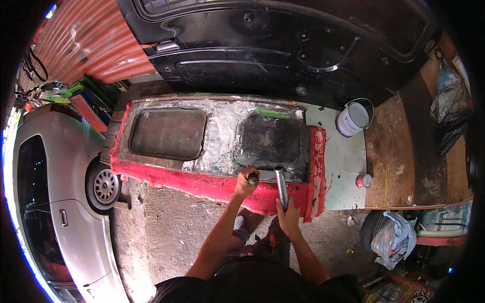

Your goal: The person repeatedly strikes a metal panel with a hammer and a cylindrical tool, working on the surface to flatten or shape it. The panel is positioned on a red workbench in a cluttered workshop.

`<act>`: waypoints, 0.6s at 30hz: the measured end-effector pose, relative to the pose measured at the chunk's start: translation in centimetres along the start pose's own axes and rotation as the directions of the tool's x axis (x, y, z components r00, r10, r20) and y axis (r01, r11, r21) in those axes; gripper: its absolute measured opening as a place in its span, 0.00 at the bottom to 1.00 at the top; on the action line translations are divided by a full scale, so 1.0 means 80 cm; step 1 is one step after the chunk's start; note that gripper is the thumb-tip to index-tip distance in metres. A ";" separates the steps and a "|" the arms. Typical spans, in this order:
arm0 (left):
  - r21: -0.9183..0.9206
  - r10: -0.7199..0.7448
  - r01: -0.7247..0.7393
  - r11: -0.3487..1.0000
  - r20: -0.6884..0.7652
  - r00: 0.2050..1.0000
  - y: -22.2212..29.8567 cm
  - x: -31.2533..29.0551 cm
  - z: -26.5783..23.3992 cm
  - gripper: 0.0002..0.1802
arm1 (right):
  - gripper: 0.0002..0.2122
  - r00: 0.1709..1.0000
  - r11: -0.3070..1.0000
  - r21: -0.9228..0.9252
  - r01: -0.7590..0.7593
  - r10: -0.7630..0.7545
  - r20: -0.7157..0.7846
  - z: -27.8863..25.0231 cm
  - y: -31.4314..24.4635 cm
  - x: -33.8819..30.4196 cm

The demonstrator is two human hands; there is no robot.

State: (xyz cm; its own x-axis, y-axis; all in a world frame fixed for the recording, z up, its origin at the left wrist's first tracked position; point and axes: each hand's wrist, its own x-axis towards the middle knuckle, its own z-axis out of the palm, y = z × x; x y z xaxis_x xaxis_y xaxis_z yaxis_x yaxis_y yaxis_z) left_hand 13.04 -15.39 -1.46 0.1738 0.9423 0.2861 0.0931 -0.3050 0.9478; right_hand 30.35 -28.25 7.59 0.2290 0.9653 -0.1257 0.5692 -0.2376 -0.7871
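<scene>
- While gripping a round-ended tool point(252, 179) in the left hand point(245, 188), showing fingers curled closely round it, with its round end turned up toward the view!
- Clasping a silvery metal bar point(281, 187) in the right hand point(288, 217), with fingers wrapped firmly round its near end and no gap to be seen.
- Side by side now, reaching over the near edge of the red-covered tabletop point(202, 186), toward its right corner, with bar and tool well short of touching each other.
- Lying flat on that tabletop, stretching from its left edge nearly to its right: a scuffed panel point(220, 131), right beyond both hands. Cannot tell whether touched by either tool.
- Smeared white across the middle of the panel, framed by a brown recess point(168, 134) toward the left edge and a black patch point(270, 139) toward the right, with a green streak point(273, 114) at the far side of that patch!
- Over past the tabletop's right edge, standing on a white board point(339, 197): a paint bucket point(352, 121) near its far end, a small can point(363, 181) by its right edge.
- Rising behind the far edge: a black vehicle door point(227, 76).
- Parked off to the left: a silver car point(70, 202).
</scene>
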 end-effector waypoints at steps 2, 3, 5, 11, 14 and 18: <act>-0.008 -0.022 0.022 1.000 -0.005 1.000 0.001 -0.002 0.009 0.10 | 0.14 0.999 0.998 -0.049 -0.046 0.047 0.014 0.007 0.005 -0.012; -0.015 -0.027 0.027 1.000 0.004 1.000 -0.002 -0.005 0.012 0.10 | 0.14 1.000 1.000 0.006 -0.004 0.004 0.016 0.006 -0.005 -0.017; -0.018 -0.036 0.036 0.999 0.019 0.999 -0.008 -0.006 0.006 0.10 | 0.13 0.996 0.988 0.127 0.086 -0.089 0.018 0.005 -0.040 -0.027; -0.058 -0.059 0.057 0.997 -0.037 0.998 -0.001 0.000 0.010 0.10 | 0.13 0.923 0.924 -0.051 0.379 -0.381 -0.056 0.054 0.013 -0.003; -0.113 -0.175 0.171 0.979 -0.025 0.984 0.003 0.008 -0.005 0.10 | 0.14 0.993 0.978 -0.184 0.102 -0.091 0.071 0.062 0.045 0.013; -0.091 -0.031 0.030 0.995 -0.018 0.999 -0.009 0.003 -0.013 0.10 | 0.13 0.982 0.991 -0.053 0.124 -0.131 -0.137 0.055 0.042 -0.014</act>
State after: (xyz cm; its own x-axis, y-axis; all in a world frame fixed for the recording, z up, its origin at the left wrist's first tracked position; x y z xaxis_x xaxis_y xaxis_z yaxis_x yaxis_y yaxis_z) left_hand 12.01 -14.79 -1.91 0.1535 0.9537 0.2587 0.0083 -0.2630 0.9648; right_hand 28.52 -29.70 2.41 0.2589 0.9639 0.0624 0.6345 -0.1210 -0.7634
